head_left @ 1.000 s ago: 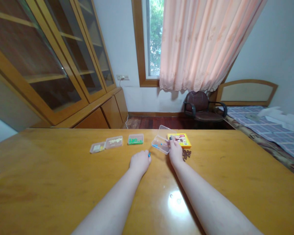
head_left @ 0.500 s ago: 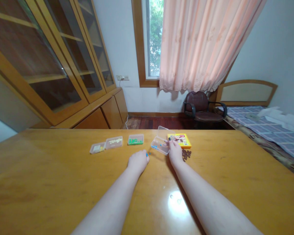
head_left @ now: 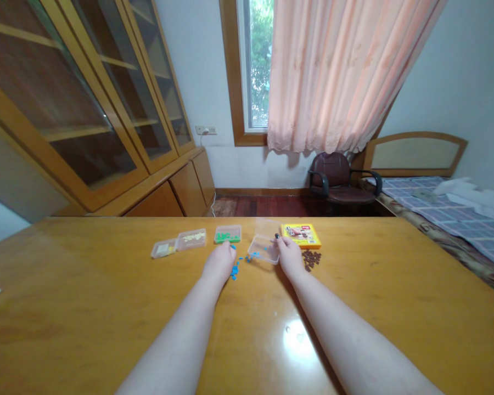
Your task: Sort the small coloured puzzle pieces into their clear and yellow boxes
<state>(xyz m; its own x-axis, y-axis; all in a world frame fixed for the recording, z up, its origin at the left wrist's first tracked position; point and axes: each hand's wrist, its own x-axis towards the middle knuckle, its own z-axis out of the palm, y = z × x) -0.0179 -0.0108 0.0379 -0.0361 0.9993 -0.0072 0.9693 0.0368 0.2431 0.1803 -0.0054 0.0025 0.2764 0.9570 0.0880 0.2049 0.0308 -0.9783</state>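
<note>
Near table's (head_left: 107, 307) far edge, cream pieces (head_left: 194, 236), green pieces (head_left: 228, 237) already boxed. Your left hand (head_left: 219, 262) curled, blue at fingertips, grip unclear. Blue pieces (head_left: 234, 270) mostly loose, few seemingly in open clear box (head_left: 264, 252), pinched by your right hand (head_left: 291, 257). Brown pieces (head_left: 312, 259) unboxed. Ample room toward near edge.

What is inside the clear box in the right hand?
Small blue pieces show in the clear box, mostly toward its left edge. The right hand covers part of its right side, hiding anything there.
</note>
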